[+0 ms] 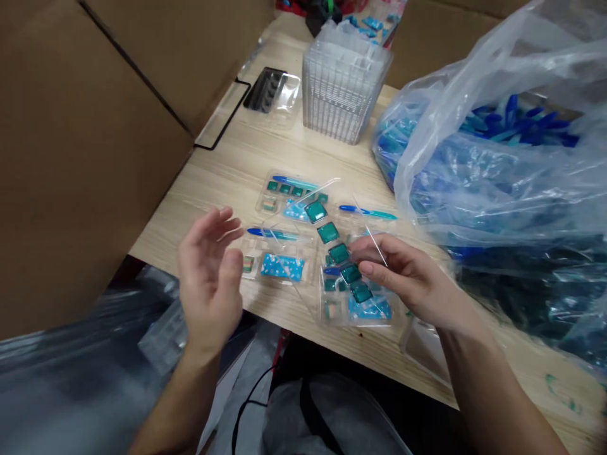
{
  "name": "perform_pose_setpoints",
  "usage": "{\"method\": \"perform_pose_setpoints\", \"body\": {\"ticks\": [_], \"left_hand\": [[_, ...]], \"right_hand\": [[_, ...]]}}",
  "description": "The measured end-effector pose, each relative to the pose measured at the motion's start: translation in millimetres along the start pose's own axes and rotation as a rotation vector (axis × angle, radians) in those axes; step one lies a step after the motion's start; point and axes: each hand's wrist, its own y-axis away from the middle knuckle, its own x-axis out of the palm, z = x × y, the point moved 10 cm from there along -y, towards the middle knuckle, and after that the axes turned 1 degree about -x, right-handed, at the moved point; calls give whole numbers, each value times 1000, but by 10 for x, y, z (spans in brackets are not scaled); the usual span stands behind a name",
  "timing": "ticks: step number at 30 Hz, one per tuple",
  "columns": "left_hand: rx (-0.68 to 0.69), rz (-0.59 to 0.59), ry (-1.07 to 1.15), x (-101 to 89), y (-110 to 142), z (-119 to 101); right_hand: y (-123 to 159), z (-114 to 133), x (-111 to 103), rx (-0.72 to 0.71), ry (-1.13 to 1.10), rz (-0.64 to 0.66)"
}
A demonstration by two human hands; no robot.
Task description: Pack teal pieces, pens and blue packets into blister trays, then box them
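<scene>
Head view, lower middle: my left hand (211,272) hangs half open and empty above a clear plastic tray (310,278), while my right hand (408,278) pinches beside glossy teal square tiles (339,254), its hold unclear.

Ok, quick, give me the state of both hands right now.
Left hand: open, fingers spread, holding nothing.
Right hand: closed, fingers pinching a thin clear plastic piece.

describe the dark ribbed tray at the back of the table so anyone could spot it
On the pale wood table, look far back, left of the tall stack of clear plastic trays. The small clear tray lies there, and only it has a dark ribbed section.
</scene>
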Motion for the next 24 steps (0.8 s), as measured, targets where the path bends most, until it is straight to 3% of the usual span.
{"method": "perform_pose_setpoints", "body": {"ticks": [4, 8, 12, 15, 18, 21, 24], "left_hand": [[-222, 84, 199, 115, -202, 212], [-225, -87, 137, -150, -277, 261], [-338, -151, -141, -369, -105, 481], [-419, -105, -400, -448, 57, 690], [-373, -76, -590, -482, 106, 740], [-352, -5, -586, -427, 114, 775], [-332, 7, -601, -419, 143, 769]], "right_hand": [[-285, 120, 192, -48, 85, 163], [-821, 218, 227, -147, 240, 100], [-1175, 27, 382, -148, 417, 73], [-1221, -186, 567, -118, 599, 115], [-1173, -207, 694, -176, 825, 119], [-1101, -147, 739, -229, 958, 122], [-1020, -144, 728, -229, 955, 154]]}}
